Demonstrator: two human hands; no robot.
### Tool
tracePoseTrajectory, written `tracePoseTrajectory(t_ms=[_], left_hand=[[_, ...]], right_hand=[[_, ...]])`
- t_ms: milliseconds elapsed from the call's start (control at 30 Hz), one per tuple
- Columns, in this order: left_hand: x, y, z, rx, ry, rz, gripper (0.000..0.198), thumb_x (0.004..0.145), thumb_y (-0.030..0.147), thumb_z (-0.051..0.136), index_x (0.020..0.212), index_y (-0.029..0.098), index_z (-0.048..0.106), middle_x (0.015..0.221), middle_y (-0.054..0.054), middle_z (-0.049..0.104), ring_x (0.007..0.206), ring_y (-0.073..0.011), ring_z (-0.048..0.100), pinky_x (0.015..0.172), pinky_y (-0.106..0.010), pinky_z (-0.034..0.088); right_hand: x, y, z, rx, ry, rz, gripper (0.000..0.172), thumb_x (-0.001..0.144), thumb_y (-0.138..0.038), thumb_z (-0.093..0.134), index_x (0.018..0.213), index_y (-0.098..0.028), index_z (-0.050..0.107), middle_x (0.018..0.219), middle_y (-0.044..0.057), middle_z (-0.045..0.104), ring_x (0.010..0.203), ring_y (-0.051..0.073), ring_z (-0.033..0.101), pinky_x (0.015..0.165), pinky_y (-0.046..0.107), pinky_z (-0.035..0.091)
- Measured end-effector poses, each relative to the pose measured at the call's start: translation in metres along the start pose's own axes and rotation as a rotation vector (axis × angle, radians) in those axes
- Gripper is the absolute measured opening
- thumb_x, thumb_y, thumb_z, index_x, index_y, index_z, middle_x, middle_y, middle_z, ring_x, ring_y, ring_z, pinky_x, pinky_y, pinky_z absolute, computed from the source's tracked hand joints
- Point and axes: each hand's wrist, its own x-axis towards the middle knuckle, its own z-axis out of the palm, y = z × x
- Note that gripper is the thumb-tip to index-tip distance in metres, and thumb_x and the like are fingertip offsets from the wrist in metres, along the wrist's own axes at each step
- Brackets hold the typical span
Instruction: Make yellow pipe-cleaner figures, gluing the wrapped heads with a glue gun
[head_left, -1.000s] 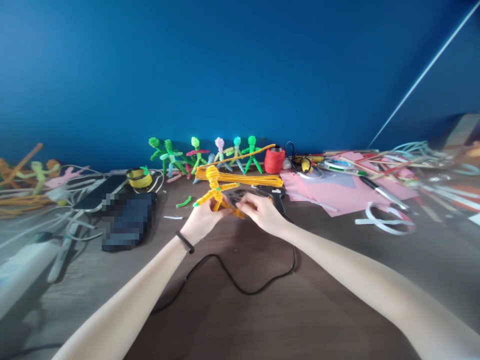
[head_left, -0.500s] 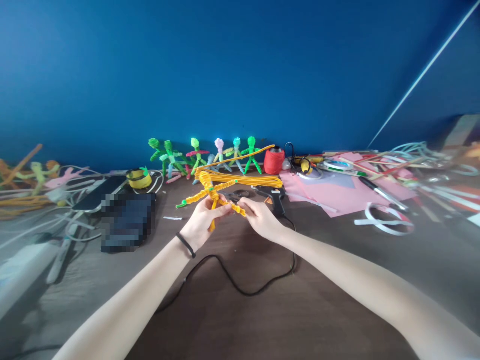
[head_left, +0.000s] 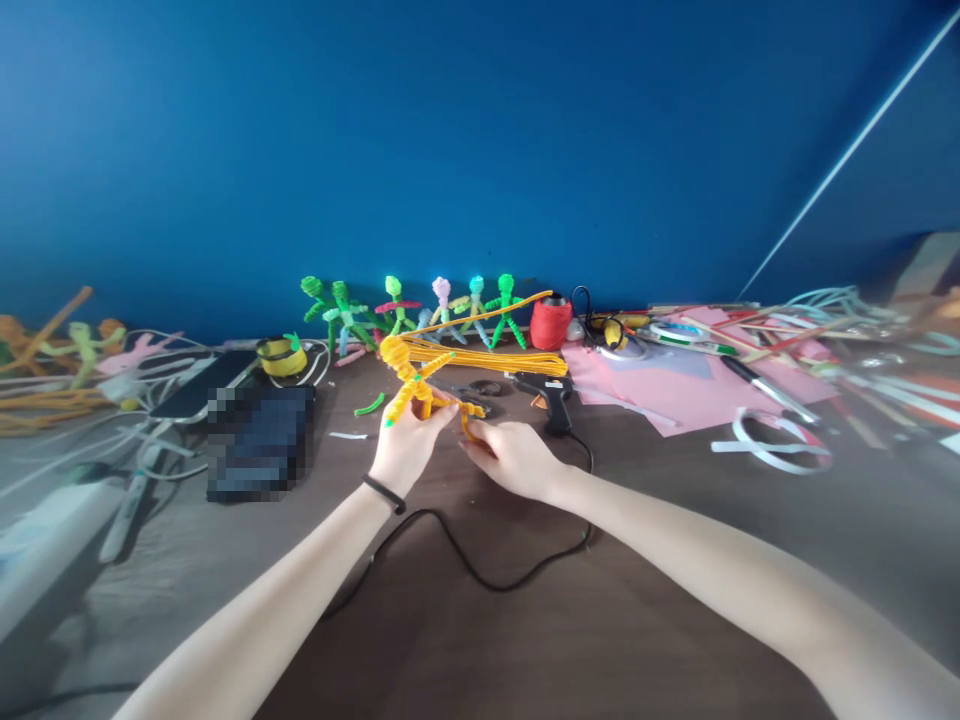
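Note:
My left hand (head_left: 405,445) is closed round the body of a yellow pipe-cleaner figure (head_left: 409,380) with green-tipped arms, holding it tilted to the left above the brown table (head_left: 525,620). My right hand (head_left: 510,458) pinches one of the figure's yellow legs just to the right of my left hand. A black band circles my left wrist. Behind the hands lies a bundle of yellow pipe cleaners (head_left: 495,357).
A row of green, pink and teal pipe-cleaner figures (head_left: 420,310) stands by the blue wall. A black glue gun (head_left: 551,398) with its cord, a red thread spool (head_left: 550,322), pink paper (head_left: 675,385), a phone (head_left: 259,440) and cables at left surround the hands.
The yellow figure has tipped further left and lower in my left hand. My right hand has dropped towards the table, still pinching a leg.

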Motion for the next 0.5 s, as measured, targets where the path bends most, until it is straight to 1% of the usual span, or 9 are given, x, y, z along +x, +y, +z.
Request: tracePoseTrajectory(t_ms=[100,167,233,367,433,500], left_hand=[[0.001,-0.002,-0.003,0.16,-0.025,0.128,0.008,0.064,0.018,0.061,0.066,0.019,0.053,0.07,0.001,0.061,0.071,-0.0144,0.056,0.072,-0.028,0.043],[0.002,-0.003,-0.006,0.238,-0.053,0.177,0.006,0.065,0.019,0.059,0.067,0.019,0.054,0.069,0.002,0.06,0.067,-0.0135,0.054,0.067,-0.026,0.042],[0.003,-0.004,-0.01,0.285,-0.111,0.198,0.004,0.065,0.018,0.058,0.067,0.019,0.055,0.069,0.002,0.06,0.065,-0.0128,0.053,0.065,-0.024,0.041],[0.007,-0.002,-0.014,0.315,-0.241,0.197,0.004,0.065,0.017,0.056,0.069,0.019,0.055,0.07,0.002,0.059,0.067,-0.0132,0.053,0.064,-0.023,0.041],[0.008,0.0,-0.015,0.314,-0.31,0.163,0.005,0.064,0.019,0.058,0.069,0.019,0.056,0.069,0.002,0.059,0.066,-0.0137,0.053,0.064,-0.024,0.041],[0.009,0.003,-0.015,0.326,-0.382,0.114,0.005,0.063,0.02,0.06,0.067,0.018,0.057,0.068,0.002,0.059,0.066,-0.0139,0.053,0.066,-0.024,0.041]], right_hand=[[-0.001,0.0,-0.002,-0.076,0.015,-0.004,0.025,0.089,-0.03,0.037,0.088,-0.017,0.058,0.073,0.006,0.067,0.062,0.016,0.059,0.055,0.025,0.028],[-0.001,0.002,-0.003,-0.079,0.057,-0.003,0.026,0.089,-0.031,0.036,0.088,-0.017,0.058,0.075,0.006,0.067,0.063,0.016,0.06,0.055,0.025,0.028],[-0.001,0.005,-0.005,-0.07,0.106,-0.013,0.026,0.089,-0.032,0.038,0.085,-0.017,0.058,0.075,0.006,0.067,0.064,0.016,0.06,0.054,0.025,0.028],[0.0,0.012,-0.008,-0.034,0.219,-0.068,0.026,0.088,-0.034,0.039,0.078,-0.016,0.056,0.069,0.004,0.065,0.062,0.015,0.059,0.054,0.024,0.028],[0.001,0.014,-0.009,0.02,0.262,-0.087,0.023,0.087,-0.033,0.041,0.078,-0.017,0.055,0.069,0.003,0.064,0.063,0.014,0.058,0.056,0.023,0.03],[0.001,0.015,-0.011,0.095,0.288,-0.07,0.019,0.086,-0.031,0.044,0.077,-0.018,0.054,0.068,0.001,0.063,0.063,0.013,0.058,0.057,0.022,0.031]])
